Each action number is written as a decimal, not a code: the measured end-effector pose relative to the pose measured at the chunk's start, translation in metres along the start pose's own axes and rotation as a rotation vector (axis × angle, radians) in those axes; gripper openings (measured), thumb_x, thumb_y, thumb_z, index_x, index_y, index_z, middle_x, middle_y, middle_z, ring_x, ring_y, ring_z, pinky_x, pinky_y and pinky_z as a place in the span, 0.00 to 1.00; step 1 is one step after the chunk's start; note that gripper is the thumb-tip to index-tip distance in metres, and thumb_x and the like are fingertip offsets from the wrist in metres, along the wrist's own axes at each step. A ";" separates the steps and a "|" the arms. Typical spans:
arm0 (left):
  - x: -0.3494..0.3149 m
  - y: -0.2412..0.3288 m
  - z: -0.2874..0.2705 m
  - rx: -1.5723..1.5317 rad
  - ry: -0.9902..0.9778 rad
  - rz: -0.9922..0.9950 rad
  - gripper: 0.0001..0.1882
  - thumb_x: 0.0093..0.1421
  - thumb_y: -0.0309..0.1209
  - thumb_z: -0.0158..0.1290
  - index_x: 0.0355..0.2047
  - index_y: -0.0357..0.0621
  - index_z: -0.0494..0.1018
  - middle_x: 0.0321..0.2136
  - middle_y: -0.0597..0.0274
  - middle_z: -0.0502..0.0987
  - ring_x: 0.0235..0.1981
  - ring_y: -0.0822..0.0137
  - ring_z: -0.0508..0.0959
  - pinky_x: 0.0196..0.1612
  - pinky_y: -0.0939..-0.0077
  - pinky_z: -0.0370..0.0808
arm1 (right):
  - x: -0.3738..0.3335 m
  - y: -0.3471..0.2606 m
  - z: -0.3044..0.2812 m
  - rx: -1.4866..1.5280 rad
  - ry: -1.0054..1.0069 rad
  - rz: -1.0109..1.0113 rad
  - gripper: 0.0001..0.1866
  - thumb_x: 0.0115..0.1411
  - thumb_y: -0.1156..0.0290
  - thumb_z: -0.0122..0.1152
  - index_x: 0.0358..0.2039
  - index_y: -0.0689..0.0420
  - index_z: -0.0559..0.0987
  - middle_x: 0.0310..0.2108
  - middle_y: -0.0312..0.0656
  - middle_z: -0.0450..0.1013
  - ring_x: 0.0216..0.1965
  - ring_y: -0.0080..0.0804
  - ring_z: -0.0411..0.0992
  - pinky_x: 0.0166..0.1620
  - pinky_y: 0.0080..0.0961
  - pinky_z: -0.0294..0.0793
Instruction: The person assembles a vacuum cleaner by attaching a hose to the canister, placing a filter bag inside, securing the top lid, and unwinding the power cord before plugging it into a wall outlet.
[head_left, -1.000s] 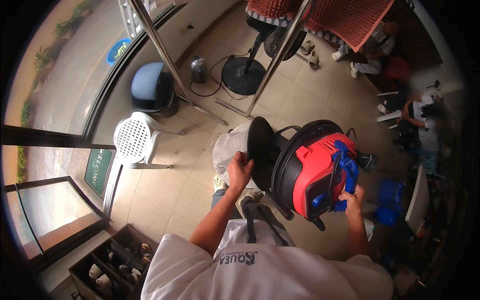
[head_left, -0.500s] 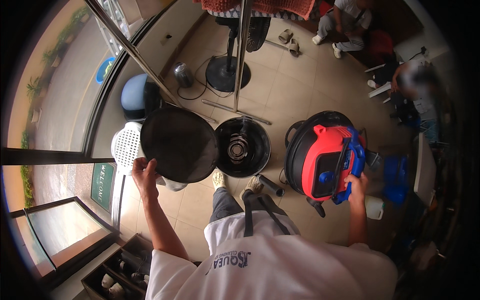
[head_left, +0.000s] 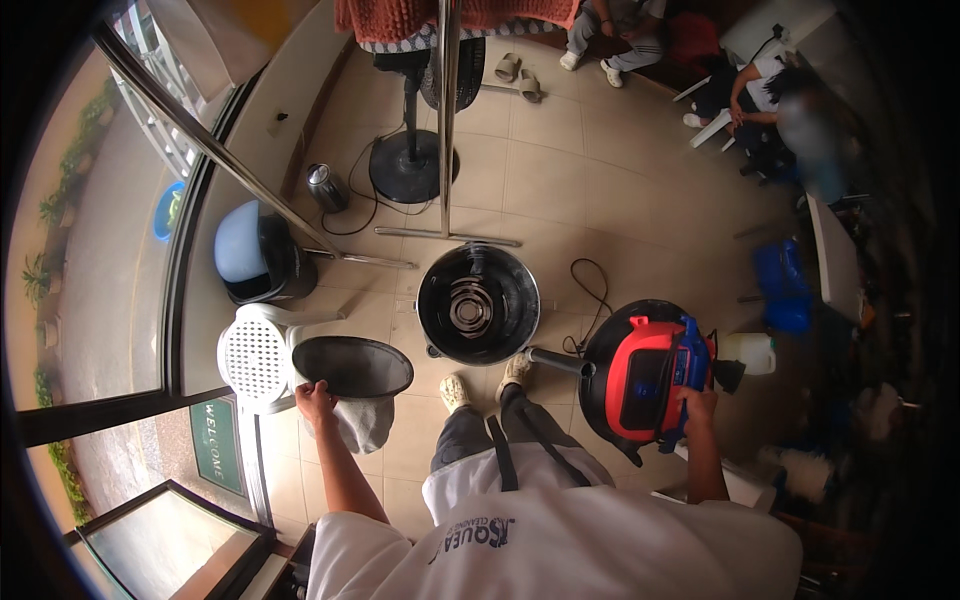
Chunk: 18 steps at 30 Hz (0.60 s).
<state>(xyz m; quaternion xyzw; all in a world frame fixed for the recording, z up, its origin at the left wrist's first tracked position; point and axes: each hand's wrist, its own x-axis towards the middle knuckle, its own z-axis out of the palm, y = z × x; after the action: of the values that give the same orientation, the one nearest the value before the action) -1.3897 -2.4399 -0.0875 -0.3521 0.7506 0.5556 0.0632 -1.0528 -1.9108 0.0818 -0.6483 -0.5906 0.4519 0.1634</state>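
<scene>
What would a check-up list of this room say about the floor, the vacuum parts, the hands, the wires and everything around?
Surface: beige tiled floor, with nothing spilled that can be seen.
Job's things: open black drum stands on the floor; red and black motor head is lifted off it; black filter ring has a grey cloth bag hanging under it.
Clutter: white plastic stool, blue-lidded bin, metal kettle, white jug, sandals.
Grippers: left hand grips the filter ring's rim; right hand holds the motor head's blue handle.
Cables: black cord looped on the floor by the drum.
Surroundings: standing fan, seated people at the far side, glass wall on the left.
</scene>
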 end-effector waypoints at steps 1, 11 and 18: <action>0.012 -0.016 0.005 0.014 0.004 -0.029 0.12 0.43 0.23 0.52 0.26 0.41 0.61 0.19 0.63 0.66 0.17 0.72 0.68 0.15 0.77 0.73 | -0.007 0.009 0.000 0.006 0.016 0.005 0.08 0.33 0.81 0.51 0.19 0.59 0.70 0.12 0.36 0.64 0.09 0.24 0.61 0.14 0.20 0.58; 0.085 -0.143 0.086 -0.020 0.052 -0.203 0.14 0.45 0.24 0.52 0.28 0.42 0.59 0.26 0.59 0.66 0.24 0.67 0.69 0.20 0.69 0.76 | -0.019 0.101 0.004 -0.057 0.088 0.280 0.10 0.32 0.81 0.51 0.21 0.60 0.70 0.13 0.38 0.65 0.10 0.27 0.63 0.14 0.22 0.61; 0.104 -0.172 0.127 0.137 0.097 -0.271 0.16 0.46 0.25 0.52 0.36 0.42 0.60 0.29 0.56 0.69 0.27 0.63 0.71 0.23 0.72 0.74 | -0.022 0.115 0.036 0.007 0.013 0.359 0.11 0.34 0.81 0.54 0.25 0.61 0.71 0.15 0.40 0.67 0.13 0.29 0.66 0.18 0.24 0.66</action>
<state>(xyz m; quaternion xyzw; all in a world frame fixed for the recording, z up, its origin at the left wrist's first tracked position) -1.4018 -2.3991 -0.3216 -0.4713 0.7347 0.4717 0.1251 -1.0079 -1.9710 -0.0148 -0.7456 -0.4628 0.4716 0.0861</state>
